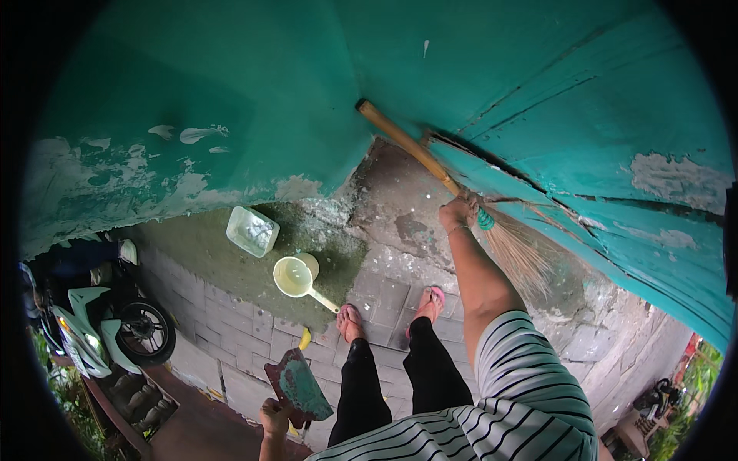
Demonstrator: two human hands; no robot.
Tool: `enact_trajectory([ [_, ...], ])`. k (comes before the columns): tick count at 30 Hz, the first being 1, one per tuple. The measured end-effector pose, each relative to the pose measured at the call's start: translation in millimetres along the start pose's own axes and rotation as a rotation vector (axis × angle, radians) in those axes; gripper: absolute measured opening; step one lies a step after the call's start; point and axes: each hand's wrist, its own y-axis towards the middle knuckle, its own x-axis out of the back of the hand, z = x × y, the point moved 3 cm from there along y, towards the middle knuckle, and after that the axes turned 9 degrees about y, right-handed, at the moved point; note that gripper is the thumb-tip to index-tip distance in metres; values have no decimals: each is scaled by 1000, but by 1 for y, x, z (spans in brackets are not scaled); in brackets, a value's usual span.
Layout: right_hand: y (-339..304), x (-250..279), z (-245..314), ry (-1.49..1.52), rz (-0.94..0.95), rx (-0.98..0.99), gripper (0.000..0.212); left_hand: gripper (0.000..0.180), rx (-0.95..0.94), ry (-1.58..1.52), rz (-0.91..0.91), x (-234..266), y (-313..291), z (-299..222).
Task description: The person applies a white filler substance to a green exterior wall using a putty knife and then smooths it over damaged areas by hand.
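My right hand (459, 212) is closed around a stick broom (407, 145), just above its teal binding. The bamboo handle points up toward the wall corner, and the thin bristles (516, 256) spread down to the right beside the green wall. Low on the left, my left hand (274, 417) grips a worn dustpan (304, 388), dark red with greenish patches. A yellow leaf (305, 338) lies on the paving just beyond the dustpan. Ahead of my feet stand a pale long-handled dipper (294, 276) and a whitish rectangular tub (252, 231).
Green walls (231, 84) with peeling paint meet in a corner ahead. Grey paving (246, 329) runs under my feet, with rough concrete (392, 184) near the corner. A parked motorcycle (96, 326) stands at the left, with a person's shoe (127, 252) beyond it.
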Motion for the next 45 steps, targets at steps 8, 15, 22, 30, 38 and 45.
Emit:
enact_trajectory([
  [8, 67, -41, -31, 20, -34, 263, 44, 30, 137, -70, -67, -37, -35, -20],
  [15, -43, 74, -52, 20, -41, 516, 31, 29, 105, 116, -82, -58, -48, -19],
  [22, -146, 234, -74, 38, 149, 567, 24, 24, -30, 27, -123, -34, -48, -89],
  [30, -184, 344, -3, 246, 81, 769, 23, 21, -38, 68, -285, -2, -41, -121],
  [38, -182, 339, 124, 439, 99, 924, 26, 25, 51, 24, -378, 13, -67, -103],
  [45, -137, 306, 202, 292, 141, 791, 48, 24, 202, -161, -412, 20, -79, -67],
])
